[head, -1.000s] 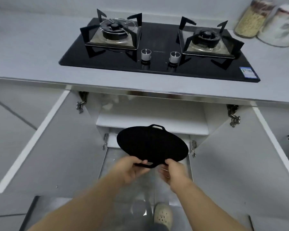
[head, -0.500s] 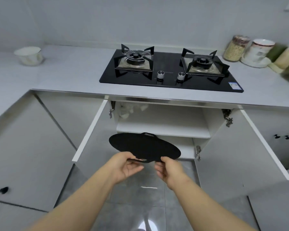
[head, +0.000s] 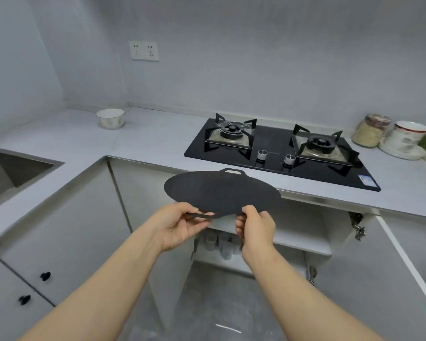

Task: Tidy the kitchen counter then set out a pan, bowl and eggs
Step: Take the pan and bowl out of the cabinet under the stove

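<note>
Both my hands hold the flat black pan (head: pixel 221 190) up in the air, in front of the counter (head: pixel 145 141) edge, not touching it. The pan is round, nearly level and tipped slightly, with a loop handle (head: pixel 231 171) on its far side. My left hand (head: pixel 180 225) pinches the pan's near handle (head: pixel 202 215), fingers curled under and thumb on top. My right hand (head: pixel 256 230) grips the near rim just right of that handle, thumb over the edge.

Below the pan the cabinet is open, with one door (head: pixel 403 267) swung out on the right and a white shelf (head: pixel 300 239) inside. Some grey cylinders (head: pixel 221 244) sit under the shelf, too blurred to name.

On the counter, a black two-burner gas hob (head: pixel 280 153) sits just beyond the pan, to its right, with two silver knobs (head: pixel 263 153) at its near edge. A white bowl (head: pixel 110 118) stands far left by the wall, well apart from the hob. A glass jar (head: pixel 370 130) of pale grains and a white ceramic pot (head: pixel 406 139) stand side by side, far right. The sink (head: pixel 15 168) is at the left edge. A wall socket (head: pixel 144 50) is above the bowl.
</note>
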`<action>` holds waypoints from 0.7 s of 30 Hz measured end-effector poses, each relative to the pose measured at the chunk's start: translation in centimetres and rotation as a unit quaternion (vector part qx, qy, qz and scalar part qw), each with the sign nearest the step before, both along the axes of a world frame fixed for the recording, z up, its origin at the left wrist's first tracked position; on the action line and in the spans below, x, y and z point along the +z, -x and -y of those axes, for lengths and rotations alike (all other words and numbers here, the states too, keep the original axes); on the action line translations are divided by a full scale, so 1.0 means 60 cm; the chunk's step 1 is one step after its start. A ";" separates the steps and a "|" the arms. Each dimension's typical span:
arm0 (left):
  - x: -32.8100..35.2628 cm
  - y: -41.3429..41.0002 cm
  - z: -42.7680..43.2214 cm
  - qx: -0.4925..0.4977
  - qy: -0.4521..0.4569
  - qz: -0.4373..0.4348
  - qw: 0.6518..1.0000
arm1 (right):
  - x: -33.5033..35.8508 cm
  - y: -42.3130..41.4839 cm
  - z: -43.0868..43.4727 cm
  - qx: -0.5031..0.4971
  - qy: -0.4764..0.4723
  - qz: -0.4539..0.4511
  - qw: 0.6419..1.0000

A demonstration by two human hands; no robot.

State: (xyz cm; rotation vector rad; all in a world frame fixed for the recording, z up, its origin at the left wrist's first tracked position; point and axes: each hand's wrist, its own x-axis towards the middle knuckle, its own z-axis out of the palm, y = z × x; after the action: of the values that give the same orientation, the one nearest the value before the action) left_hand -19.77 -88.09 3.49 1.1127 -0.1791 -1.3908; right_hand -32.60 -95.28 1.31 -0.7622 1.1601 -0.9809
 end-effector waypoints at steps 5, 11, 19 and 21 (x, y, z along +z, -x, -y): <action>0.006 -0.079 0.021 0.051 0.048 0.005 0.998 | 0.019 -0.086 0.040 0.043 0.041 -0.008 0.998; -0.004 -0.237 0.077 0.060 0.050 0.055 0.995 | 0.008 -0.247 0.108 0.100 0.049 -0.027 0.993; -0.030 -0.459 0.201 0.079 -0.011 0.078 0.994 | -0.011 -0.463 0.225 0.155 -0.007 -0.038 0.987; -0.039 -0.487 0.226 0.082 -0.020 0.087 0.993 | -0.020 -0.487 0.251 0.163 -0.021 -0.041 0.985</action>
State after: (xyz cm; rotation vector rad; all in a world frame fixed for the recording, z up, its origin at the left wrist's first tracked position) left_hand 9.45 -101.63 1.15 1.2547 -0.1803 -1.1567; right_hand -3.39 -110.33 0.09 -0.9318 1.0794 -0.6552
